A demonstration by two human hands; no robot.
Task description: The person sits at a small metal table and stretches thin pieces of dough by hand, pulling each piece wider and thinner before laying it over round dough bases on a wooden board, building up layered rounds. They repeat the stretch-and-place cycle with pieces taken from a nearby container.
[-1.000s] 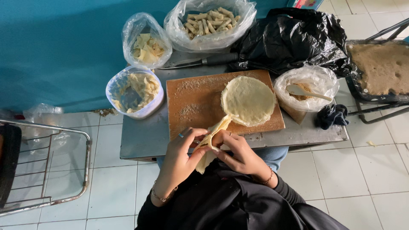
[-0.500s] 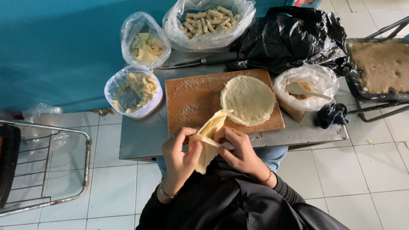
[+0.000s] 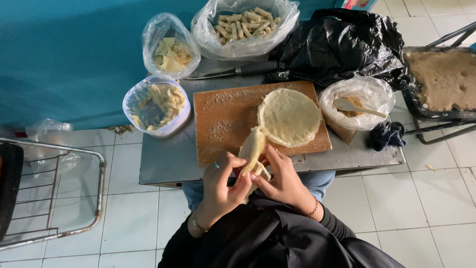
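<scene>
My left hand [image 3: 224, 182] and my right hand [image 3: 279, 174] both grip a pale, thin wrapper sheet [image 3: 251, 148] that is folded lengthwise and stands up between my fingers, just in front of the metal table's near edge. Behind it a round stack of the same wrappers [image 3: 289, 116] lies on the right side of a floured wooden board [image 3: 223, 119].
A small metal table [image 3: 163, 161] carries the board, a plastic tub of pale pieces [image 3: 156, 104], a bag of scraps [image 3: 170, 47], a bag of rolled sticks [image 3: 245, 24], a knife [image 3: 238, 69], a black bag [image 3: 342, 44] and a bag with filling and a spoon [image 3: 354, 104]. A wire rack [image 3: 49, 193] stands at left.
The wrapper has been lifted off the edge of the stack and folded narrower between both hands, which have drawn closer together near the table's front edge.
</scene>
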